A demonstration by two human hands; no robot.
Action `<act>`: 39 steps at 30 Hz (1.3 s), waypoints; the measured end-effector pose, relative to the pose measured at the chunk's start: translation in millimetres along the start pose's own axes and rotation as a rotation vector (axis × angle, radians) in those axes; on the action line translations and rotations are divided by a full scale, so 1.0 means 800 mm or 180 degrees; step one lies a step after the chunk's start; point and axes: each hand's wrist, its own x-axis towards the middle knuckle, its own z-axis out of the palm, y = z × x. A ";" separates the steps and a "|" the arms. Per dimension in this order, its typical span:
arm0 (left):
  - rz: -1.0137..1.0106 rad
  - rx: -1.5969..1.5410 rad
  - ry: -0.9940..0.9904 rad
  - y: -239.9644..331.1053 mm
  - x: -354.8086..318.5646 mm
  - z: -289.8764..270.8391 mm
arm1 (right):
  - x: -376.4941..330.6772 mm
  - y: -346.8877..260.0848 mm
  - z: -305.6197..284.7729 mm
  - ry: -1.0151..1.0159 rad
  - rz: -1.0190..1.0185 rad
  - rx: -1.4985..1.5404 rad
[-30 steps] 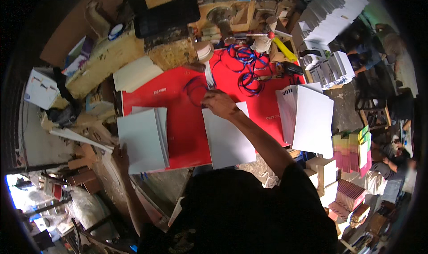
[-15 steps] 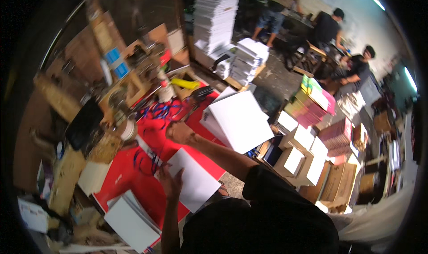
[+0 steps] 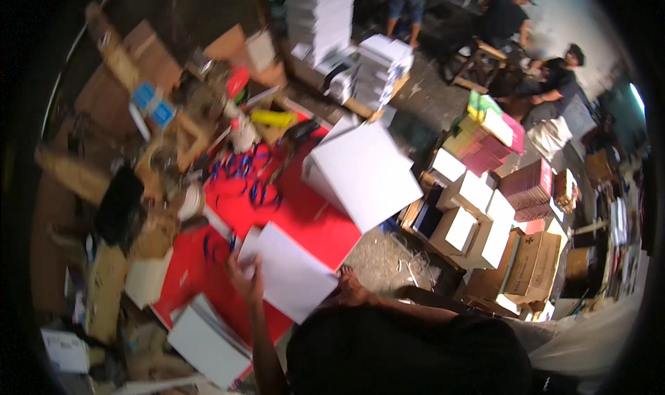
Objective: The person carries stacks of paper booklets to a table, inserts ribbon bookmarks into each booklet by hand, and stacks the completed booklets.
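A thin white stack of paper lies near me on the red table surface, with a narrow strip of another sheet showing along its left side. My left hand is at that left edge, fingers apart. Close to my body, my right hand is by the stack's right corner; its fingers are blurred and partly hidden, so their grip does not show. Dark blue ribbon loops lie beyond the stack, and another ribbon lies near my left fingertips.
A tall white paper pile stands right of the ribbons; another white stack lies at the near left. Wooden parts and tools, with a yellow object, crowd the far left. Boxes and book piles stand right. Several people sit or stand behind.
My right hand has come back from the ribbons to the near right of the paper stack. My left hand has moved slightly left, and a sheet strip now shows there. The view has shifted.
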 end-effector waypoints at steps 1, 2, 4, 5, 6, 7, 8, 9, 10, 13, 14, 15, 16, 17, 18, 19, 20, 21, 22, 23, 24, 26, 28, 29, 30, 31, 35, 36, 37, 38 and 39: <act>0.0989 0.0718 0.0179 -0.029 0.002 0.007 | -0.005 0.001 0.007 -0.0174 0.0116 0.0146; 0.1377 0.1440 0.0055 -0.018 0.003 0.023 | -0.012 0.009 0.004 -0.0278 0.0249 0.0327; 0.1516 0.2017 0.0142 -0.006 0.007 0.030 | -0.014 0.025 -0.023 -0.0771 0.0331 0.1360; 0.1499 0.1882 0.0271 0.004 0.010 0.032 | -0.015 0.032 -0.039 -0.1120 0.0403 0.2194; 0.1106 0.2325 0.0339 0.017 0.007 0.033 | -0.014 0.038 -0.057 -0.1370 0.0471 0.2785; 0.1077 0.2395 0.0362 0.009 0.001 0.021 | -0.007 0.019 -0.069 -0.1055 -0.0081 0.1570; 0.0803 0.2302 0.0631 -0.002 -0.013 0.011 | -0.003 -0.002 -0.081 -0.0596 -0.0456 0.0282; 0.0569 0.2139 0.0920 -0.016 -0.021 0.006 | 0.014 -0.037 -0.074 -0.0021 0.0241 0.0809; 0.0821 0.2000 0.1194 -0.044 -0.038 -0.007 | 0.030 -0.028 -0.067 0.0437 -0.0353 -0.0164; -0.0332 0.1893 0.0399 -0.032 -0.078 -0.019 | 0.072 0.029 -0.035 0.0978 -0.0656 -0.1150; -0.0839 0.1839 0.0168 -0.028 -0.095 -0.033 | 0.071 0.009 -0.013 0.0976 -0.0494 -0.1283; -0.0874 0.1850 0.0047 -0.035 -0.106 -0.040 | 0.070 -0.008 0.004 0.0998 -0.0318 -0.1428; -0.1134 0.1873 0.0013 -0.038 -0.115 -0.050 | 0.065 -0.030 0.021 0.1010 -0.0157 -0.1579; -0.1401 0.1914 -0.0022 -0.038 -0.119 -0.059 | 0.062 -0.040 0.035 0.1194 -0.0260 -0.1992; -0.0929 0.1970 0.0093 -0.032 -0.116 -0.065 | 0.061 -0.041 0.040 0.1256 -0.0577 -0.1881; -0.0483 0.2027 0.0250 -0.030 -0.119 -0.078 | 0.062 -0.043 0.047 0.1272 -0.0920 -0.1770; -0.0212 0.1509 0.0390 -0.064 -0.129 -0.122 | 0.067 -0.052 0.056 0.0981 -0.0894 -0.1572; -0.0579 0.1386 0.0147 -0.084 -0.121 -0.175 | 0.073 -0.061 0.054 0.0714 -0.0840 -0.1376; -0.0963 0.1318 -0.0047 -0.100 -0.117 -0.234 | 0.080 -0.080 0.049 0.0524 -0.1162 -0.1309; -0.1052 0.1451 -0.0039 -0.097 -0.102 -0.259 | 0.094 -0.093 0.049 0.0436 -0.1109 -0.1588; -0.1039 0.1698 0.0211 -0.088 -0.093 -0.277 | 0.119 -0.110 0.053 0.0260 -0.1128 -0.1870; -0.0987 0.2155 0.0475 -0.087 -0.062 -0.311 | 0.166 -0.140 0.051 0.0234 -0.1020 -0.2334; -0.0874 0.2647 0.0653 -0.089 -0.048 -0.339 | 0.238 -0.125 0.055 0.0374 -0.1986 -0.2355; -0.0803 0.2929 0.0773 -0.088 -0.052 -0.353 | 0.270 -0.125 0.065 0.0328 -0.2217 -0.2629; -0.0648 0.3186 0.0919 -0.089 -0.063 -0.366 | 0.301 -0.125 0.075 0.0217 -0.2662 -0.2776; -0.0448 0.3383 0.1016 -0.083 -0.070 -0.364 | 0.329 -0.117 0.085 0.0129 -0.3076 -0.2912; 0.0780 0.2865 0.0358 0.007 -0.009 -0.206 | 0.440 -0.031 0.027 -0.0659 -0.2006 -0.3382; 0.0561 0.2765 0.0244 -0.004 -0.058 -0.210 | 0.418 -0.089 0.082 -0.1170 -0.2435 -0.3531; 0.0545 0.2520 -0.0150 -0.006 -0.082 -0.179 | 0.404 -0.118 0.098 -0.1369 -0.2740 -0.3473; 0.0602 0.2195 -0.0592 -0.011 -0.093 -0.141 | 0.391 -0.144 0.097 -0.1529 -0.2948 -0.3382; 0.0038 0.0400 -0.0582 -0.025 -0.083 -0.071 | 0.381 -0.161 0.066 -0.1554 -0.2963 -0.3353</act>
